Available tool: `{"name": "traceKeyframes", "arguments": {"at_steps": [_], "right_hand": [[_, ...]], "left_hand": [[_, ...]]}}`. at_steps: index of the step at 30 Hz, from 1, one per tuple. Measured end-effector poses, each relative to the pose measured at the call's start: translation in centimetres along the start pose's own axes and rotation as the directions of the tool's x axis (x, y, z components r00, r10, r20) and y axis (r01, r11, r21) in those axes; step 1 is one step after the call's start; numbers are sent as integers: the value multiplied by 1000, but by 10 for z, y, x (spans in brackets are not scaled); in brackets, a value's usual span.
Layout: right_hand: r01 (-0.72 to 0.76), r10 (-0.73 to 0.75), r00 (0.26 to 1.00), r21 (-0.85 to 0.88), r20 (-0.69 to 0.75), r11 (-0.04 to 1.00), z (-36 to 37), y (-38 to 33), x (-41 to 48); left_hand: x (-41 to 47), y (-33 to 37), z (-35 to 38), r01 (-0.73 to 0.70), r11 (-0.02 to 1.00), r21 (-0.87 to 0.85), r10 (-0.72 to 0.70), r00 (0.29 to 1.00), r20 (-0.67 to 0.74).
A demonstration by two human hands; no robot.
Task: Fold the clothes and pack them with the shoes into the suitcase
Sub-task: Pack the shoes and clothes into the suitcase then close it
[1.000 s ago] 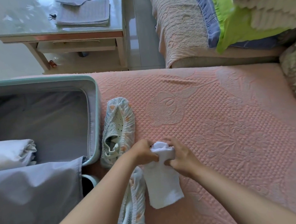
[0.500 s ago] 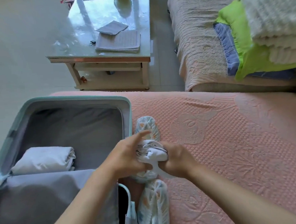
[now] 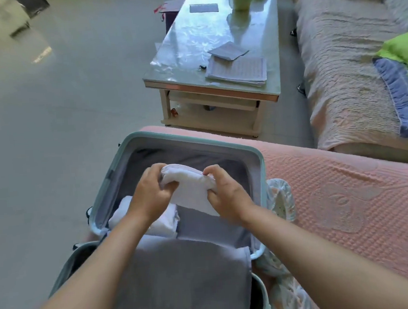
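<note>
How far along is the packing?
Done: a folded white garment already lies in the open suitcase. In hand: the left hand and right hand grip a rolled white cloth above the suitcase, not yet set down. Left: the covered shoes lie on the bed beside the suitcase, not yet packed.
</note>
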State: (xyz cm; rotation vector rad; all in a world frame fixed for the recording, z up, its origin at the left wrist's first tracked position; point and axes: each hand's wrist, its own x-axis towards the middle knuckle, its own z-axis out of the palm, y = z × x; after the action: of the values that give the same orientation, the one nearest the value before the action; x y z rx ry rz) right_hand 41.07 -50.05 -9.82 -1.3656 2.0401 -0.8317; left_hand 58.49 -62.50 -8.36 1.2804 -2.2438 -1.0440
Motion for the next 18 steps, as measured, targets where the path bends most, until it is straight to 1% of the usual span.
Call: {"name": "traceKeyframes", "arguments": {"at_steps": [3,5,7,8,9,10,12,13,14,15,17,18], "right_hand": [[11,-11,1000,23,-9,1000,44,-11,38],[5,-6,1000,21,30,1000,68,-13,57],[8,-8,999,1,43,1000,87,-13,69],[6,-5,999,-24,35,1000,95,-12,73],[-9,11,1000,-73,28,997,103,-11,76],[-39,44,999,-149,24,988,110,-9,77],[-162,180,983,-301,33,940,119,-5,76],[-240,270,962,-334,47,911,122,-3,75],[-319,358,931,-330,63,888,125,-1,74],[-392,431,899,-296,77,871,127,0,74],[-480,502,858,-180,109,859,134,1,75],[-484,497,858,-119,131,867,137,0,76]], "left_hand": [[22,-39,-16,122,990,74,-123,992,4],[32,-65,-23,196,975,104,-198,980,9],[39,-88,-28,234,957,172,-233,972,-27],[39,-99,-30,220,949,225,-220,975,-27],[38,-107,-30,190,940,283,-199,980,2],[35,-114,-29,154,926,343,-186,981,62],[27,-122,-23,67,862,503,-207,952,227],[22,-125,-20,12,810,587,-226,929,292],[18,-128,-16,-37,765,643,-235,914,332],[14,-131,-13,-62,746,663,-235,907,350],[8,-136,-11,-37,785,618,-234,907,351],[5,-139,-10,-16,814,580,-237,904,357]]}}
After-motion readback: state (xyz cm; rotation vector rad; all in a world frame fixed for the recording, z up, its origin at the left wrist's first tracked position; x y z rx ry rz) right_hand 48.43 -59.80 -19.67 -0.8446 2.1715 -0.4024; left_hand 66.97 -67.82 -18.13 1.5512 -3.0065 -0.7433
